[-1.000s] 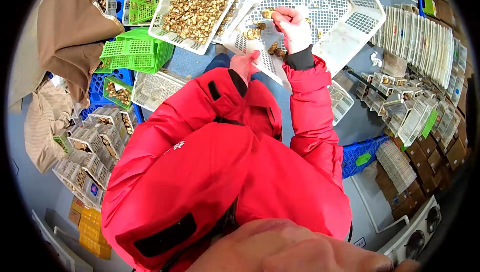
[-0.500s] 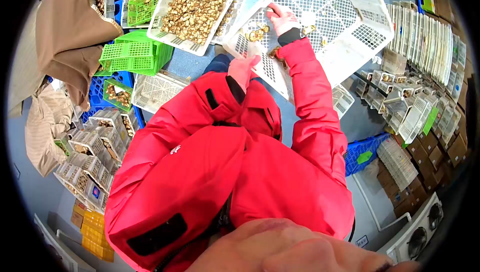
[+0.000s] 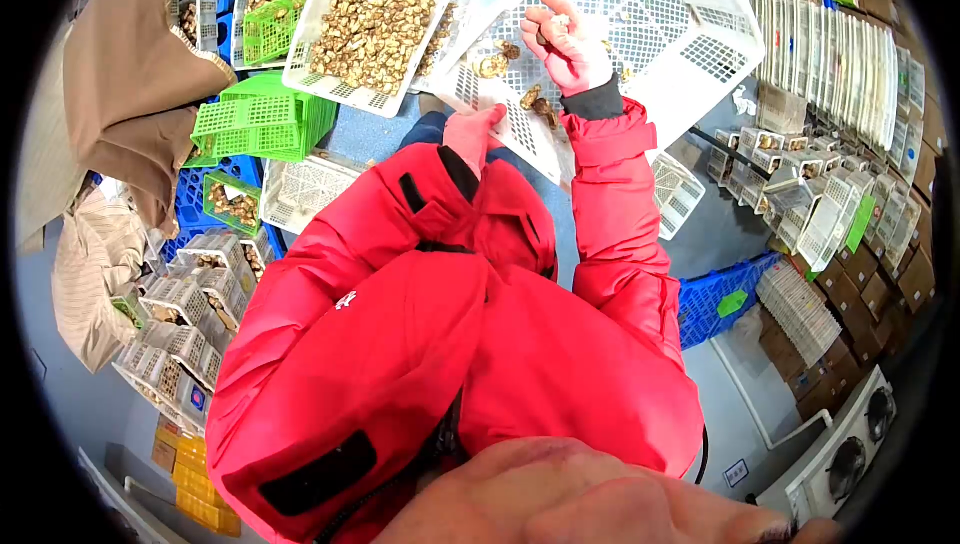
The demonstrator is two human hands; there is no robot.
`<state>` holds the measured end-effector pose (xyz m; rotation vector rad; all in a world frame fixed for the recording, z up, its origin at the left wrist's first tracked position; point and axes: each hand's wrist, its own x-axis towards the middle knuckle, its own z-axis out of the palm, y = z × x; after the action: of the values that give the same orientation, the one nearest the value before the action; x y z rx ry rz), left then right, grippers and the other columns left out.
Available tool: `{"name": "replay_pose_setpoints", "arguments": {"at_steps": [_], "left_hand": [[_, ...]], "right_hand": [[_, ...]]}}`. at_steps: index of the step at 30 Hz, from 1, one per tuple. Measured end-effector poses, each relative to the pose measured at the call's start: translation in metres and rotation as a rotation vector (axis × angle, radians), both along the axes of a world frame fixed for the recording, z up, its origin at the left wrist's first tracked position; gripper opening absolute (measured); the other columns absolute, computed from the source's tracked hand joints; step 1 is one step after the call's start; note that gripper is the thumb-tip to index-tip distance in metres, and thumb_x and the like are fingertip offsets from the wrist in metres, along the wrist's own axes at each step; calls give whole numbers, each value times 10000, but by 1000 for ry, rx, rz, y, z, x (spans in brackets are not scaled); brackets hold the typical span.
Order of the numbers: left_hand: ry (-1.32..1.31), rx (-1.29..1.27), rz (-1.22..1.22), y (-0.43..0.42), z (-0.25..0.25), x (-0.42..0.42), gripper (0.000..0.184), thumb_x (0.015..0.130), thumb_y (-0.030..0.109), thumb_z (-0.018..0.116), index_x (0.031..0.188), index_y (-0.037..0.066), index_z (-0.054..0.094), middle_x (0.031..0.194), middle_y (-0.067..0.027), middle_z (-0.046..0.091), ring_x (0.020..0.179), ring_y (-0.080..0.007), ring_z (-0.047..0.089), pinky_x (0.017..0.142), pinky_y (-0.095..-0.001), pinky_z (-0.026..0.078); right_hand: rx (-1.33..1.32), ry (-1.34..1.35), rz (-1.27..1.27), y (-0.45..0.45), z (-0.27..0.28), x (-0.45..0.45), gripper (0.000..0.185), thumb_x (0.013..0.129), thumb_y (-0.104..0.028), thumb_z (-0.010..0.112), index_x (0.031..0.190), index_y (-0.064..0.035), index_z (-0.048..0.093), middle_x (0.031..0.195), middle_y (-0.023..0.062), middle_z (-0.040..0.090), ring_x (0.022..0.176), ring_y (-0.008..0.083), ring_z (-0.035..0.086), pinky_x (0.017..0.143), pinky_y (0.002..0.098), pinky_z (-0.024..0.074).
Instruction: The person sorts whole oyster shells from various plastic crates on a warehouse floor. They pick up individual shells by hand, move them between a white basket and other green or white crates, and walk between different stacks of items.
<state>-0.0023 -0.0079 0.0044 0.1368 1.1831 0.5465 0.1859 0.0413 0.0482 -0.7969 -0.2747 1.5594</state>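
Note:
A large white plastic crate (image 3: 700,69) with a lattice floor is tilted in front of me. My left hand (image 3: 472,134) is closed on its near left corner. Over the crate's inside, my right hand (image 3: 570,52) is turned palm up with fingers curled around what looks like a small mushroom or two. Several brown-and-pale mushrooms (image 3: 492,66) lie in the crate near its left side, and a few more (image 3: 540,104) sit close to my right wrist. Left of it, another white crate (image 3: 297,69) holds a heap of such mushrooms.
Stacked green baskets (image 3: 245,127) and a brown cloth (image 3: 140,74) are at the left. Below them stand white crates (image 3: 185,294) with mushrooms. To the right are a long row of nested white crates (image 3: 825,74), a blue pallet (image 3: 720,304) and cardboard boxes (image 3: 850,294).
My right hand has lifted from the crate's floor and turned palm up, its fingers curled. My left hand stays at the crate's corner. The view has shifted slightly.

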Motion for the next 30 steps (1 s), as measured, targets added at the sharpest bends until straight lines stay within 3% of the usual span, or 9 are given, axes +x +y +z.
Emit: {"name": "replay_pose_setpoints", "arguments": {"at_steps": [6,10,11,17,21,25,27,29,30], "left_hand": [[-14,55,48,-4,-9,4,203,709,105,686,850,-22,616,689,-60,607,484,-143,560,411,-242,424],[-18,-37,15,-5,-17,1,177,709,83,682,826,-28,609,681,-75,602,480,-164,566,416,-265,434],[-49,-74,32,-4,-15,2,171,710,77,679,823,-30,608,680,-78,602,485,-172,570,423,-272,441],[-127,-175,77,-2,-13,1,152,725,35,658,846,-34,596,710,-91,607,553,-206,596,483,-312,482],[-133,-111,78,-5,-22,-1,190,739,36,647,904,-38,588,764,-95,617,595,-205,604,545,-307,491],[-249,-153,113,-6,-24,-3,196,748,45,636,912,-48,582,780,-91,612,603,-201,597,544,-315,484],[-186,-151,80,-5,-28,-4,202,749,49,634,916,-49,577,779,-89,607,602,-198,592,545,-318,483],[-231,-119,86,-6,-28,-5,196,746,47,633,911,-44,577,777,-94,607,606,-204,593,548,-317,484],[-218,-139,70,-5,-23,-6,196,745,43,633,910,-45,576,777,-97,608,608,-207,595,548,-317,486]], "right_hand": [[-45,-72,33,-6,8,5,524,807,-91,607,1251,37,359,1080,193,532,960,258,552,835,354,470],[-96,-104,-239,-6,-7,9,474,842,-101,568,1252,25,365,1103,183,530,953,236,558,850,338,472],[-95,-90,-210,-2,-14,10,438,871,-133,536,1248,15,370,1125,201,515,976,250,547,863,353,470],[-5,374,-89,21,14,-14,478,922,-350,428,1257,-17,356,1187,207,484,1059,300,507,887,409,449],[14,458,-40,23,15,-19,500,925,-394,391,1253,-17,358,1191,209,476,1077,309,488,925,419,415],[-31,269,-123,26,28,-37,501,923,-401,397,1250,-24,353,1175,186,475,1070,290,490,922,414,416],[37,-23,-25,29,43,-56,459,921,-321,440,1265,-26,369,1231,179,454,1102,271,485,949,383,394],[148,-613,81,33,65,-58,401,917,-258,462,1250,-38,418,1218,145,483,1092,227,495,942,354,395],[96,-535,6,35,56,-43,389,904,-236,491,1235,-38,444,1183,125,518,1056,206,521,903,333,421]]}}
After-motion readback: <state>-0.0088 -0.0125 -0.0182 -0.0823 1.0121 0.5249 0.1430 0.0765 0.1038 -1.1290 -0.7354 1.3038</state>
